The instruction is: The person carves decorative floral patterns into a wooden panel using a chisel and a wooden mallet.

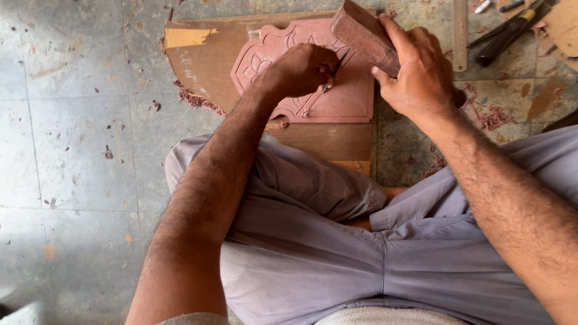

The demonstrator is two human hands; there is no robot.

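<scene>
Head view: left hand (301, 69) fingers grip a chisel (334, 71) on the carved panel (349, 96), right hand (415, 69) clutches a wooden block (364, 36), tools (506, 30) nearby.

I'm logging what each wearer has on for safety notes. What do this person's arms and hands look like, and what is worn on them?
Both arms are bare and hairy from above the elbow down: no sleeves show over them. The left hand and right hand carry no gloves, rings, watch or bands that can be seen. Loose grey-lilac trousers cover the folded legs.

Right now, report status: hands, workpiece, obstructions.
Left hand shut on chisel. Right hand shut on wooden block. Carved panel flat on board. Nothing obstructing.
</scene>
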